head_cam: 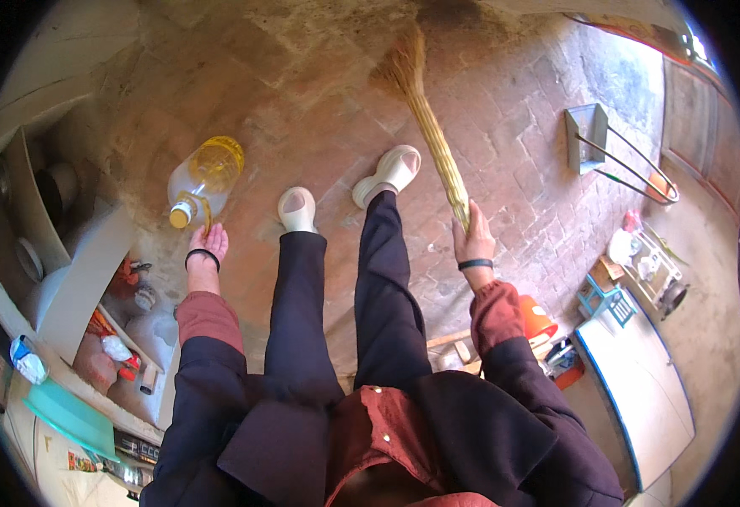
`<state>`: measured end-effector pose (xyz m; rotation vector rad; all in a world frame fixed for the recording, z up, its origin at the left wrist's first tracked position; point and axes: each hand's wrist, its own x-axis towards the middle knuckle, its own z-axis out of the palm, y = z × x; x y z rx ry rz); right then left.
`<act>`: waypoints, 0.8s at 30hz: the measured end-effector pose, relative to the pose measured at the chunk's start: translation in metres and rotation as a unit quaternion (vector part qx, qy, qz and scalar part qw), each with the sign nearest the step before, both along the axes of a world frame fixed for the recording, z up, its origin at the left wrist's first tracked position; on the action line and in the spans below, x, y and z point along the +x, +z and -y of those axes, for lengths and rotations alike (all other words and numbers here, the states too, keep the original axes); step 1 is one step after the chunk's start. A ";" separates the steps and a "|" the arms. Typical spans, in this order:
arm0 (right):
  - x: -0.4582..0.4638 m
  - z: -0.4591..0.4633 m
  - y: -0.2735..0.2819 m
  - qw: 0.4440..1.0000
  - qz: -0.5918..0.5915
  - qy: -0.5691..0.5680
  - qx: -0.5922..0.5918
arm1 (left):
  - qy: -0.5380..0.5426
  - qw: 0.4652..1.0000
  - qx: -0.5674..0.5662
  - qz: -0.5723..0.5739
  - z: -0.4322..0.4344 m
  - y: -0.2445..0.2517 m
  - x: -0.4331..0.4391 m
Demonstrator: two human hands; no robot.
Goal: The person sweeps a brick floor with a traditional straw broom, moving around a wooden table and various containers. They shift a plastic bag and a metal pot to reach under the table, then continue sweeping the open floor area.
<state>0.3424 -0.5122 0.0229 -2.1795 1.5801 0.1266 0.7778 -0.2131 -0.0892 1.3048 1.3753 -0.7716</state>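
My left hand (206,241), palm turned up, has its fingers hooked at the handle of a large clear plastic bottle (202,180). The bottle has a yellow cap and yellow liquid, likely oil, gathered toward its base; it tilts with the cap end nearer me. In my right hand (475,239) is the end of a straw broom's (436,142) bound handle. Its bristles point away from me, near the floor at the top of the view; whether they touch is hard to tell. Dark bands circle both wrists.
Brick floor (319,127) lies around my pale shoes. A long-handled metal dustpan (587,136) stands to the right. Nearer are a blue plastic stool (611,301), a white-topped table (639,380) and an orange container (536,317). Cluttered shelving (85,272) and a turquoise basin (72,418) line the left.
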 end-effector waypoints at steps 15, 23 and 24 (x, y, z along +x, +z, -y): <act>-0.075 0.117 -0.035 0.974 -0.227 0.026 0.015 | 0.241 0.965 -0.082 0.067 -0.009 -0.030 0.012; -0.035 0.090 -0.014 1.000 0.007 0.007 0.005 | 0.242 0.957 -0.073 0.146 -0.037 -0.031 0.034; -0.022 0.095 -0.029 0.998 -0.058 0.001 0.030 | 0.243 0.955 -0.080 0.147 -0.033 -0.029 0.032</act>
